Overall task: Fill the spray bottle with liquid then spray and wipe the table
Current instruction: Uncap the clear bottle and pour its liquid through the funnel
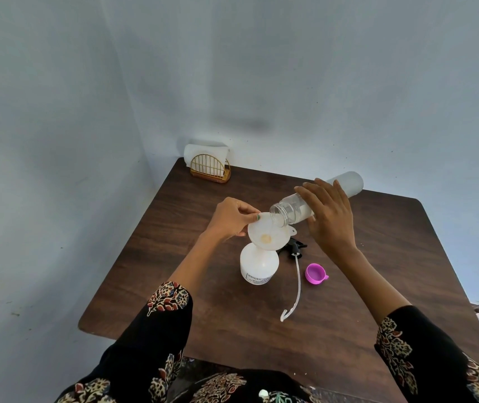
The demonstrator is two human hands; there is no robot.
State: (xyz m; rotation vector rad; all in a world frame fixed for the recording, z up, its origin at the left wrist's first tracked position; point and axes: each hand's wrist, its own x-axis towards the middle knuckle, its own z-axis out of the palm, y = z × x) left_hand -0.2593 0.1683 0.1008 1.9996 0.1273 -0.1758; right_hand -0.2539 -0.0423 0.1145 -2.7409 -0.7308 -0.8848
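Near the centre of the dark wooden table (348,286), the white plastic spray bottle (259,264) is being filled. The translucent funnel (264,232) is pinched by left-hand fingers (251,213); the tilted clear bottle (293,209) is gripped by the right hand (329,216). The pour is best kept slow, the spout held over the funnel's middle.

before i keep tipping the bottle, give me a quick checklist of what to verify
1. Funnel seated in the spray bottle neck: ok.
2. Left hand steadying the funnel rim: ok, fingers pinch it.
3. Clear bottle mouth over the funnel bowl: ok, tilted down into it, right hand gripping it.
4. Fill level in the spray bottle: cannot tell, the body is opaque white.
5. Spray head with tube and pink cap clear of the pour: ok, both lie on the table beside the bottle.
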